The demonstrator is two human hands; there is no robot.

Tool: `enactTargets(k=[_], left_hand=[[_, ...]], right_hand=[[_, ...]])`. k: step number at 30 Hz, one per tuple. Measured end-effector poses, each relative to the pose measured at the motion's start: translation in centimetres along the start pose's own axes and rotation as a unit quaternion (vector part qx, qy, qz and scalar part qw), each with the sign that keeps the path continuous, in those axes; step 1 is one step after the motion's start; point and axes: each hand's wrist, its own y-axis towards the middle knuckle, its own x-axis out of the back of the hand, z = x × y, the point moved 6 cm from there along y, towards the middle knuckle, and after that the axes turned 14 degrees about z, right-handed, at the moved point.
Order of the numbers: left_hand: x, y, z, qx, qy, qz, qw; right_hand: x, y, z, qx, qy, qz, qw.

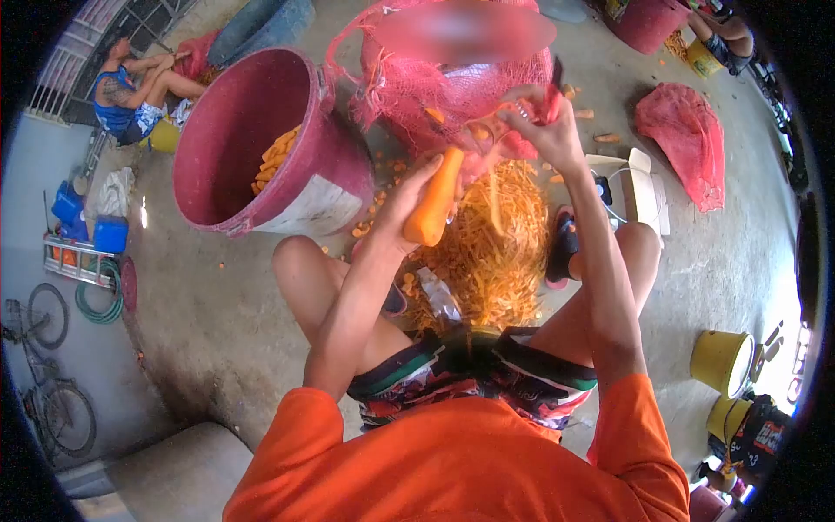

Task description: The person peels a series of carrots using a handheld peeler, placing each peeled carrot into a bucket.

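Wrapped in my left hand [404, 204] is a peeled, bright orange carrot [432, 202], tilted with its thick end toward me. My right hand [550, 130], up and to the right of it, has its fingers closed around a red-handled tool [551, 104] whose dark tip points up. Beneath both hands lies a large heap of carrot peelings [500, 244] on the floor between my feet. A red mesh sack [404, 83] stands just beyond my hands, its contents partly blurred.
A big red tub [248, 139] holding carrots stands at the left. Another mesh sack [683, 139] lies at the right, near a white box [642, 191]. Yellow buckets [722, 361] stand lower right. People sit at the upper left and upper right.
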Motion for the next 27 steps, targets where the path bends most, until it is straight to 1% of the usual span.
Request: enactTargets(k=[1,2,3,4,5,6,7,8,9,10,12,13,14,15,16,18,19,21,22,23,24,25,26,27], left_hand=[[0.2,0.1,-0.4,-0.013,-0.007,-0.005,1.000],[0.6,0.0,-0.9,-0.042,-0.004,-0.018,0.999],[0.4,0.4,-0.8,-0.041,-0.004,-0.020,0.999],[0.6,0.6,-1.1,-0.076,0.021,-0.079,0.994],[1.1,0.4,-1.6,-0.110,0.049,-0.139,0.983],[1.1,0.2,-1.5,-0.085,0.037,-0.093,0.991],[1.7,-0.6,-1.5,-0.079,0.037,-0.098,0.991],[1.7,-0.8,-1.2,-0.052,0.014,-0.052,0.997],[1.1,-0.7,-1.1,-0.029,-0.008,-0.003,1.000],[1.1,-1.1,-1.1,-0.035,-0.043,-0.028,0.998],[0.8,-0.7,-1.9,-0.047,-0.054,-0.018,0.997],[0.8,-0.6,-2.1,-0.053,-0.069,-0.013,0.996],[1.6,-0.4,-2.1,-0.067,-0.072,0.019,0.995],[1.3,0.0,-2.1,-0.070,-0.072,0.021,0.995],[1.1,0.4,-2.0,-0.076,-0.038,0.015,0.996],[1.0,0.0,-1.4,-0.079,0.024,-0.007,0.997],[0.8,-0.4,-1.2,-0.076,0.021,-0.009,0.997],[0.5,-0.7,-1.4,-0.027,0.026,-0.028,0.999],[0.1,-1.0,-1.5,-0.011,0.012,-0.036,0.999],[0.0,-0.8,-1.8,-0.015,0.015,-0.032,0.999],[0.4,-0.6,-2.0,-0.033,0.041,-0.059,0.997],[0.6,-0.6,-2.0,-0.050,0.063,-0.086,0.993],[0.5,-0.3,-2.4,-0.078,0.096,-0.088,0.988],[0.2,-0.2,-2.3,-0.080,0.095,-0.088,0.988]], right_hand=[[0.1,0.3,0.3,-0.010,0.011,-0.011,1.000],[-1.7,-0.4,1.3,0.078,0.056,0.028,0.995],[-3.3,-0.6,2.5,0.078,0.057,0.028,0.995],[-5.7,-0.8,4.7,0.156,-0.010,0.100,0.983],[-7.4,-1.2,6.0,0.232,-0.075,0.168,0.955],[-7.2,-0.8,4.0,0.145,-0.112,0.183,0.966],[-6.0,-0.4,2.4,0.120,-0.054,0.134,0.982],[-3.8,0.5,0.1,0.078,-0.018,0.059,0.995],[-1.8,1.0,-0.7,0.036,0.013,-0.014,0.999],[-1.0,0.8,-0.9,0.038,0.009,-0.012,0.999],[0.4,1.0,-0.4,0.051,-0.003,-0.036,0.998],[-0.9,0.6,0.9,0.052,-0.004,-0.034,0.998],[-4.0,-0.2,2.8,0.111,-0.021,0.046,0.993],[-6.0,-0.6,4.5,0.169,-0.040,0.125,0.977],[-5.9,-0.4,4.8,0.171,-0.040,0.125,0.977],[-6.7,-0.9,5.5,0.217,-0.135,0.127,0.958],[-5.6,-0.2,2.4,0.098,0.035,0.090,0.990],[-0.8,1.0,0.9,0.081,0.014,-0.006,0.997],[-0.5,0.8,0.6,0.083,0.011,-0.004,0.996],[-0.4,0.8,0.3,0.089,0.007,-0.010,0.996],[-0.5,0.8,0.3,0.093,0.004,-0.016,0.996],[-1.6,0.3,1.7,0.092,0.002,-0.014,0.996],[-4.2,-0.5,3.8,0.165,-0.055,0.057,0.983],[-6.3,-1.0,6.0,0.236,-0.110,0.127,0.957]])
